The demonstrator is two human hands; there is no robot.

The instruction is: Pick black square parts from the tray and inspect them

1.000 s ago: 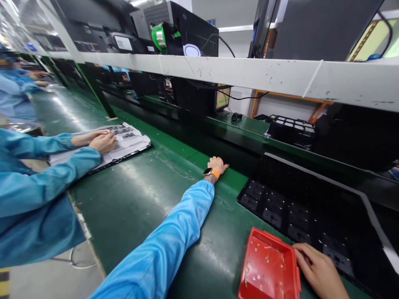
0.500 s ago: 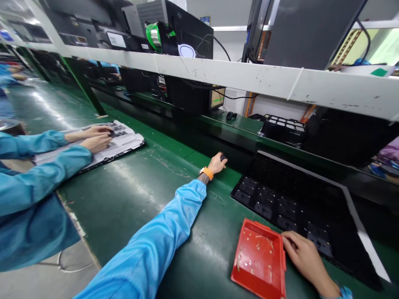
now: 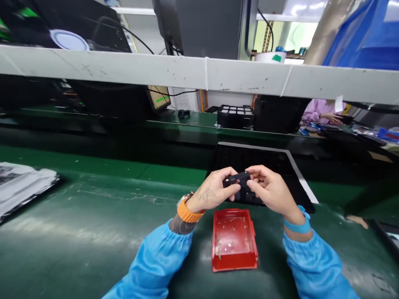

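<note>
Between my two hands is a small black plastic part [image 3: 237,179], held up over the near edge of a black mat [image 3: 249,155]. My left hand [image 3: 216,189], with an orange watch band at the wrist, grips the part's left end between thumb and fingers. At its right end, my right hand [image 3: 271,189] has thumb and fingertips closed on it. A blue band circles the right wrist. Just below the hands sits a shallow red tray [image 3: 235,265] with small light bits scattered in it. Flat dark pieces on the mat are mostly hidden behind my hands.
A white shelf beam [image 3: 174,68] crosses above the green bench [image 3: 93,241]. White wrapping sheet [image 3: 28,187] lies at the left. Behind stand a black box with pale squares [image 3: 236,116] and a monitor [image 3: 158,99]. A person in pink [image 3: 318,111] is at the far right.
My view has swung right. My left hand has come back from the far left side to the middle, and my right hand has lifted from beside the red tray; both now hold the black part.
</note>
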